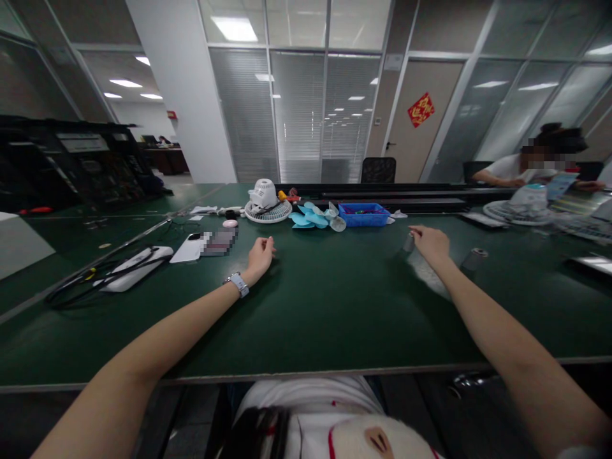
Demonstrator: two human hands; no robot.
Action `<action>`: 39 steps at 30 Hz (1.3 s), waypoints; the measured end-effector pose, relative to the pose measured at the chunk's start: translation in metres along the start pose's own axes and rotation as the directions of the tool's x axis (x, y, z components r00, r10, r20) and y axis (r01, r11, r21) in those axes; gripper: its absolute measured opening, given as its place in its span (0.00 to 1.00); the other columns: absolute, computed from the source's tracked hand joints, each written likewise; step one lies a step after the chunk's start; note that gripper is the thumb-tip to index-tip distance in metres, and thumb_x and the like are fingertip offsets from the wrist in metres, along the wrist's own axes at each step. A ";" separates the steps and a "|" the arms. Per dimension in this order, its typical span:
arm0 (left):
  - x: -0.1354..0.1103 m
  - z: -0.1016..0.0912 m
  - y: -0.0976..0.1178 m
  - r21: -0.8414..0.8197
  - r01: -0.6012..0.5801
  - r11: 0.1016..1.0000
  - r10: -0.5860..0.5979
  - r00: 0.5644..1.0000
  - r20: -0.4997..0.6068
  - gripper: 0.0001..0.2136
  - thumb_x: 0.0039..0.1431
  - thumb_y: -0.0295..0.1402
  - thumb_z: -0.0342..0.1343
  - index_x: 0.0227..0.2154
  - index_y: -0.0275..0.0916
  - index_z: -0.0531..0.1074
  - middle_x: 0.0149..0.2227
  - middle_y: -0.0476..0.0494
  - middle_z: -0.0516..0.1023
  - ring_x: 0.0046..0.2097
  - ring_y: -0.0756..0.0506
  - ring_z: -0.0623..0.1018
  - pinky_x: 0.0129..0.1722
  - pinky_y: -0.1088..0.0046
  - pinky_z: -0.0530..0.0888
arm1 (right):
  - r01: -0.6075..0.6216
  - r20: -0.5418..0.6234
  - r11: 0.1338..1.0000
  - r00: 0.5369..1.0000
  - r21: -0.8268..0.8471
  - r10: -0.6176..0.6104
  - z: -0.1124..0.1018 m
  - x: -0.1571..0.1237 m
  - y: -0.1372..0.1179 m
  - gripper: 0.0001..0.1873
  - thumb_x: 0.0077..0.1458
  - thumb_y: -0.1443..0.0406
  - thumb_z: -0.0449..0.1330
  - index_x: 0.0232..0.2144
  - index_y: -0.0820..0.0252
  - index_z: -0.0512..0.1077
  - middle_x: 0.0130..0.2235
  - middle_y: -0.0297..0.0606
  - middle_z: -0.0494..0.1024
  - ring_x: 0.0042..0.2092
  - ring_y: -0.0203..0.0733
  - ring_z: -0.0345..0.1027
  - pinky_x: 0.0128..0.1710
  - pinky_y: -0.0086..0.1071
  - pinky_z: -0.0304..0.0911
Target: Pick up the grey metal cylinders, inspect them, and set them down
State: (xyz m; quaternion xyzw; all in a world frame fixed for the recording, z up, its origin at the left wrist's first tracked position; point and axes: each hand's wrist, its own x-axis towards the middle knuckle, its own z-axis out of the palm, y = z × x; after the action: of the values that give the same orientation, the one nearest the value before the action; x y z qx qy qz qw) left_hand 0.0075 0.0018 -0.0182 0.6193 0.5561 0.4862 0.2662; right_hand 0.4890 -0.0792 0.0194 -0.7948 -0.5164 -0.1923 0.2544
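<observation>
My right hand (431, 245) pinches a small grey cylinder (408, 242) between its fingertips, at or just above the table. A similar grey cylinder (474, 259) stands to the right of that wrist. Below the hand lies a crumpled clear plastic bag (429, 275), partly hidden by my forearm. My left hand (259, 258), with a watch on its wrist, rests over the green table (329, 306). Its fingers are curled in, and nothing shows in them. Nearest to it are a pink round object (230, 224) and a white phone (187, 249).
Along the back are a white fan part (266, 203), light-blue fan blades (310, 217) and a blue tray (364, 215) of small items. At left lies a white device with black cables (136, 269). A co-worker (521, 167) sits at the far right behind more fan parts (523, 205).
</observation>
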 end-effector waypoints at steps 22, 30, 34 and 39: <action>-0.003 -0.004 0.008 -0.123 0.104 0.987 -0.130 0.966 -0.224 0.09 0.62 0.36 0.49 0.42 0.40 0.60 0.29 0.50 0.74 0.24 0.50 0.74 0.27 0.74 0.69 | -0.422 0.098 0.776 0.898 0.468 0.429 0.073 -0.004 0.017 0.20 0.49 0.57 0.62 0.42 0.59 0.68 0.42 0.46 0.77 0.45 0.49 0.72 0.48 0.43 0.64; -0.003 -0.003 0.008 -0.121 0.098 0.988 -0.122 0.971 -0.207 0.08 0.63 0.36 0.48 0.42 0.40 0.60 0.30 0.49 0.74 0.26 0.49 0.75 0.29 0.74 0.70 | -0.491 0.154 0.734 0.864 0.469 0.480 0.070 -0.003 0.014 0.23 0.49 0.56 0.64 0.46 0.58 0.66 0.46 0.47 0.77 0.47 0.49 0.72 0.49 0.42 0.64; -0.004 -0.003 0.009 -0.113 0.101 0.988 -0.122 0.973 -0.198 0.08 0.63 0.36 0.48 0.42 0.40 0.60 0.30 0.48 0.75 0.27 0.49 0.76 0.29 0.74 0.71 | -0.505 0.159 0.737 0.857 0.449 0.490 0.066 -0.005 0.011 0.24 0.49 0.55 0.63 0.46 0.58 0.65 0.47 0.47 0.76 0.48 0.49 0.72 0.50 0.41 0.64; -0.005 -0.004 0.010 -0.096 0.105 0.990 -0.123 0.973 -0.197 0.08 0.63 0.36 0.47 0.42 0.40 0.61 0.31 0.48 0.75 0.26 0.49 0.76 0.29 0.73 0.71 | -0.503 0.157 0.737 0.858 0.452 0.489 0.062 -0.006 0.012 0.24 0.50 0.56 0.63 0.47 0.60 0.66 0.48 0.50 0.76 0.50 0.51 0.71 0.51 0.43 0.63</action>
State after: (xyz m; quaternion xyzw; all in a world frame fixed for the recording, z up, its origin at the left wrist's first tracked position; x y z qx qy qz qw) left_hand 0.0091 -0.0064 -0.0093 0.5218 0.5937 0.5537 0.2621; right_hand 0.5005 -0.0502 -0.0359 -0.8180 -0.3205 0.0269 0.4769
